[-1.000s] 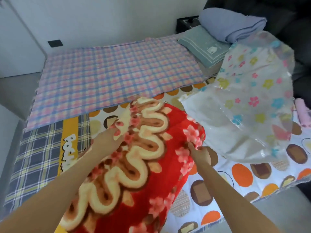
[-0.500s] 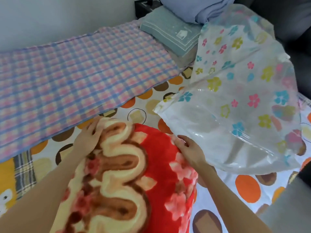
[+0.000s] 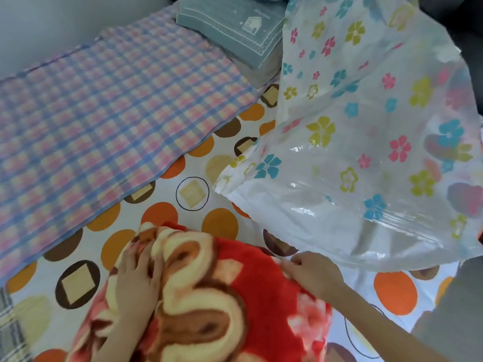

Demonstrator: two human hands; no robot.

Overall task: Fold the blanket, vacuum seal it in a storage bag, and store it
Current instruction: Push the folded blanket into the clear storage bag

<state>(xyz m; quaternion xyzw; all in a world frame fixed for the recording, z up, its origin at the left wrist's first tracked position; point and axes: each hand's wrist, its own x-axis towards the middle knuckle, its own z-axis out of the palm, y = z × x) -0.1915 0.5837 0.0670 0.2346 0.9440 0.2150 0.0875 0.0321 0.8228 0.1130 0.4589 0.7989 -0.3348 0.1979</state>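
Bedding fills nearly all of my feed: a white sheet (image 3: 220, 223) printed with orange and brown discs covers the bed, and a pink and blue checked cloth (image 3: 109, 105) lies flat over its far left part, running up to a pale wall (image 3: 52, 27); at the top a folded grey-green cloth (image 3: 235, 30) with a small white house motif sits just beyond the checked one; a strip of darker plaid fabric (image 3: 10, 325) shows at the lower left edge; the lower right corner is a plain grey surface (image 3: 454, 309) that I cannot identify

The storage bag (image 3: 366, 152), clear plastic printed with coloured flowers, billows on the right side of the bed, puffed up, its near lower edge lying on the sheet; its left corner points toward the middle of the bed

The red blanket (image 3: 222, 296), thick fleece with cream and brown swirls and pink blossoms, is bundled at the bottom centre on the sheet, close to me and just beside the bag's near edge; its far end is rounded

The left hand (image 3: 137, 280) lies flat on the blanket's upper left part, fingers straight and spread, pressing into the pile; the right hand (image 3: 316, 275) sits on the blanket's right edge with the fingers curled down over it, gripping the fleece right where the bag's lower rim meets it; the fingertips are hidden; both bare forearms come in from the bottom of my view
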